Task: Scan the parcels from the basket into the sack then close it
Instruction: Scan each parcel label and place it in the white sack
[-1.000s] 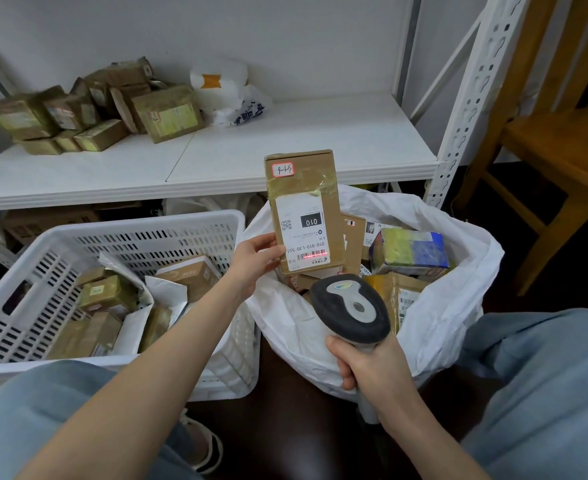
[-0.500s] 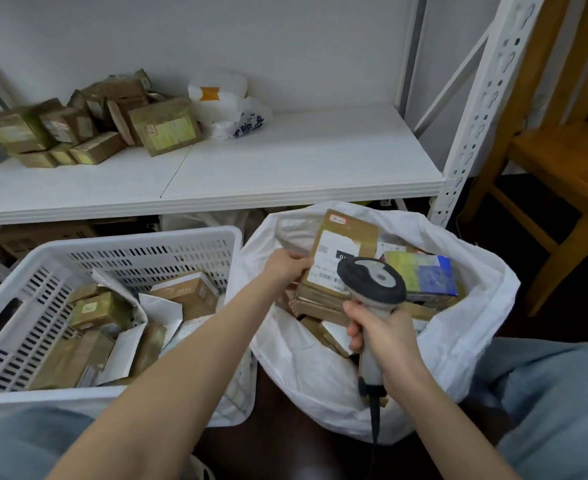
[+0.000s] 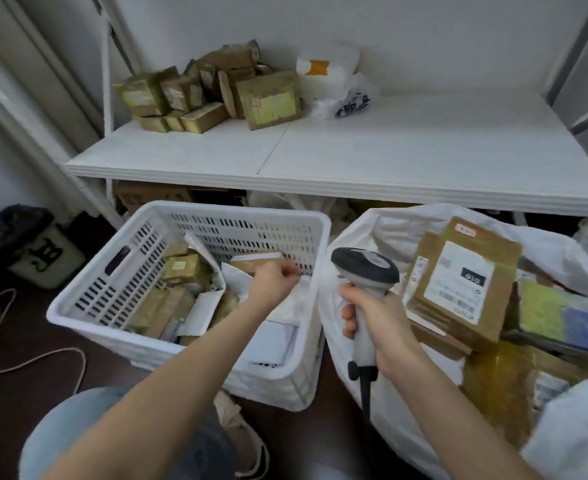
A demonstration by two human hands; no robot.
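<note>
The white slotted basket stands at left and holds several brown taped parcels and white mailers. My left hand hovers inside it over a brown parcel with a white label, fingers loosely curled, holding nothing. My right hand grips the grey barcode scanner upright between basket and sack. The open white sack at right is full of parcels. A brown box with a white label lies on top, next to a blue and yellow one.
A white shelf runs behind, with a pile of brown parcels and a white plastic bag on it. A small bin with a black liner and loose cables are on the dark floor at left.
My left hand set the labelled brown box down in the sack, let go, and moved left into the basket. The scanner stays in my right hand, drawn back toward the basket.
</note>
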